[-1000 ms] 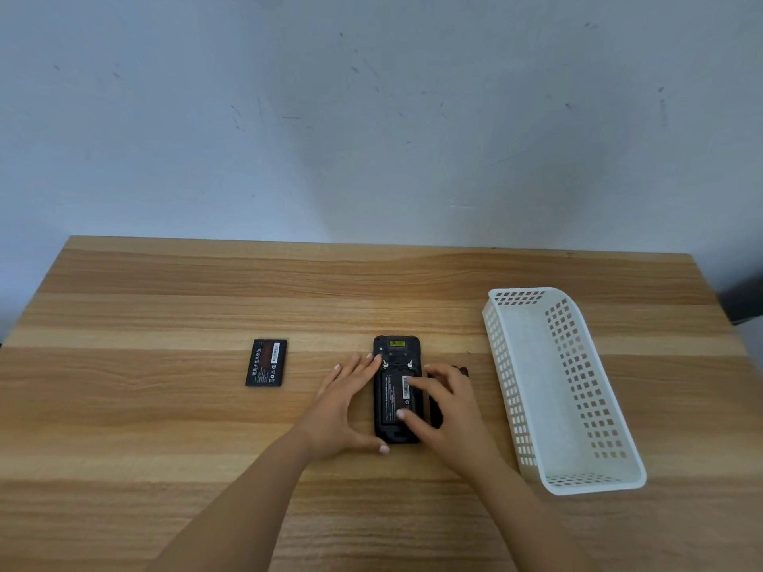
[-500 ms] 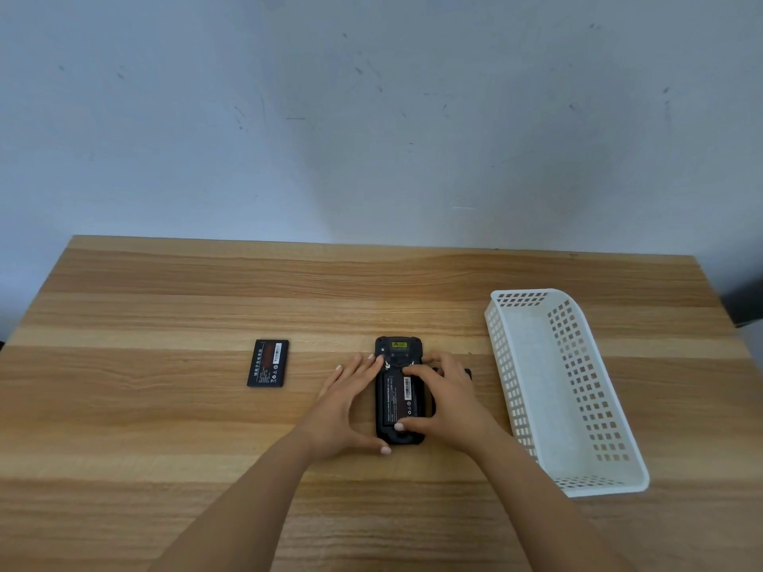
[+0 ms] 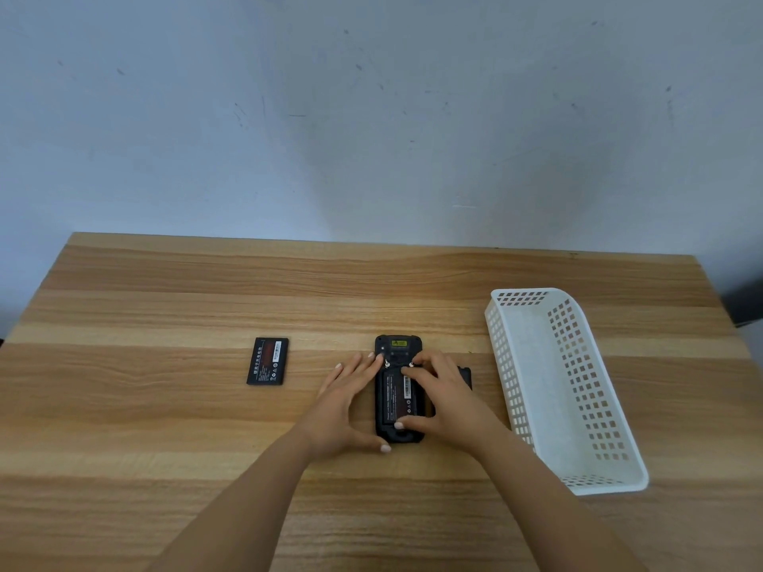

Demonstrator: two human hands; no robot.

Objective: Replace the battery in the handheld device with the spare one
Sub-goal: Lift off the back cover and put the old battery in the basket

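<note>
Backdrop: pale grey-blue wall [image 3: 371,117], scuffed with small dark marks, behind a wooden table [image 3: 165,427] with striped grain.
Device: black handheld device [image 3: 397,388] lies face down near the table's middle, long axis pointing away from the person, back cover off, yellow label at its far end.
Battery in device: black battery [image 3: 397,396] with white print sits in the open bay, flat — partly hidden by the right hand.
Spare: second black battery [image 3: 268,361] with a red-brown label lies flat to the left of the device, well apart from it, touched by nothing.
Cover: black piece [image 3: 465,375] just beside the device's right edge, mostly hidden under the right hand; probably the back cover, cannot tell for sure.
Basket: white plastic basket [image 3: 565,390] with perforated walls stands on the right side of the table, near the device but not touching it.
Left hand: left hand [image 3: 344,410] rests on the table against the device's left edge; fingers held close together and straight, tips at the upper left corner, thumb spread wide along the bottom corner — bracing, not gripping.
Right hand: right hand [image 3: 444,400] lies over the device's right half; fingers bent and slightly spread, fingertips pressing near the far end of the battery, thumb tip at its near end. Whether it pinches the battery or only presses on it, cannot tell.
</note>
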